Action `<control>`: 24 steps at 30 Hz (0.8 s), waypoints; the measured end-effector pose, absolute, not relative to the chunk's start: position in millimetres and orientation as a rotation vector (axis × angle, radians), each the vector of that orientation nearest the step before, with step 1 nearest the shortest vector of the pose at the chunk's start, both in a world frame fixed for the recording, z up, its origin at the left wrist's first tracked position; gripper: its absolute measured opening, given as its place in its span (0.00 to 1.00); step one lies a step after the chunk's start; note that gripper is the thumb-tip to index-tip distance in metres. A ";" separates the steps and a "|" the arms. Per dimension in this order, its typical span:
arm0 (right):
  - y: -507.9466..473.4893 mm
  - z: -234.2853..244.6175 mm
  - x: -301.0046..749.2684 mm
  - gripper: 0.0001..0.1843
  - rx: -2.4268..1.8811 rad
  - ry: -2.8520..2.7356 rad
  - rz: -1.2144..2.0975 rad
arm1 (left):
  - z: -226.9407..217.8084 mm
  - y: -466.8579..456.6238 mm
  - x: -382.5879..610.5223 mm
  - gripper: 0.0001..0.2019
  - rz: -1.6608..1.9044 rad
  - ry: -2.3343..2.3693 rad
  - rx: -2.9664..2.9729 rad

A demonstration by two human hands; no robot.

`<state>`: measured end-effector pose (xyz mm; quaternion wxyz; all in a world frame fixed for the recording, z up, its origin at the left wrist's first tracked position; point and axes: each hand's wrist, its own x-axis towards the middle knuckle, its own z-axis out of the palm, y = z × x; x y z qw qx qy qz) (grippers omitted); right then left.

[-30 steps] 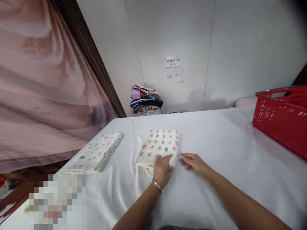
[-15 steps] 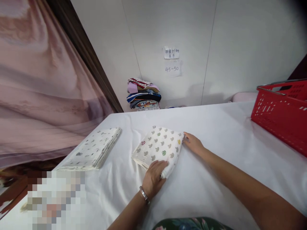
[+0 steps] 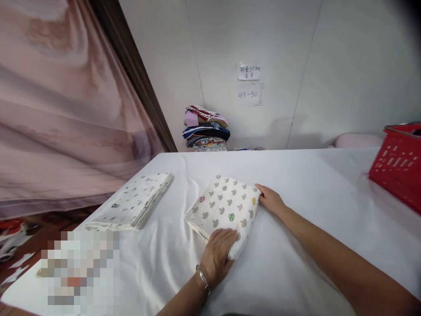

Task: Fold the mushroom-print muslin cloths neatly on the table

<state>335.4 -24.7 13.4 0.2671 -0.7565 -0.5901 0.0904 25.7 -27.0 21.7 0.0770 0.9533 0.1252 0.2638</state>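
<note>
A folded white cloth (image 3: 226,202) printed with grey, green, red and yellow mushrooms lies on the white-covered table in front of me. My left hand (image 3: 219,252) grips its near edge, the fingers over the top and the thumb at the side; a silver bangle is on that wrist. At the cloth's far right corner, my right hand (image 3: 271,199) pinches the edge between thumb and fingers. The folded layers show along the cloth's left side. To the left lies another folded white cloth (image 3: 134,199) with small dark prints, touched by neither hand.
A red plastic basket (image 3: 399,162) stands on the right. Beyond the table's far edge is a stack of folded fabrics (image 3: 206,129) against the wall. Paper signs (image 3: 249,83) hang above. A pink curtain (image 3: 66,109) hangs at left; a blurred patch (image 3: 82,267) covers the near left corner.
The view has turned slightly left, so things appear shifted right. Both hands keep hold of the mushroom-print cloth, which lies in nearly the same place.
</note>
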 end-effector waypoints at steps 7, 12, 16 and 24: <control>-23.3 8.3 352.7 0.19 -2.084 -1.656 0.170 | 19.4 -35.3 31.6 0.32 0.776 0.536 2.737; -23.7 -4.4 359.9 0.20 -2.051 -1.696 0.132 | 16.4 -38.9 32.8 0.32 0.738 0.520 2.726; -24.1 -3.4 360.8 0.22 -2.049 -1.706 0.135 | 16.1 -39.1 32.8 0.29 0.673 0.526 2.725; -28.3 9.2 349.8 0.29 -2.137 -1.689 0.214 | 25.3 -42.2 29.0 0.31 0.641 0.441 2.732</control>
